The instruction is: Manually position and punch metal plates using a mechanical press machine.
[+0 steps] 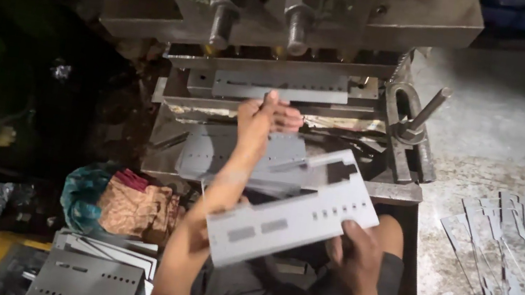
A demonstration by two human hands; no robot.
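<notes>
My left hand [266,116] reaches forward to the bed of a metal press [340,12], its fingers closed on the far edge of a blurred grey plate [205,152] that lies on the bed. Above that hand a slotted die bar [278,90] sits under two vertical bolts. My right hand [358,254] grips the lower right edge of a second grey punched plate [293,219], which has rectangular slots and a notched end. This plate is held tilted over my lap, in front of the press, and crosses over my left forearm.
A stack of punched grey plates [88,274] lies at the lower left, beside a yellow edge. A bundle of coloured cloth [120,202] sits behind it. Thin scrap cut-outs [512,257] lie spread on the concrete floor at the right. A steel lever [426,114] sticks up at the press's right side.
</notes>
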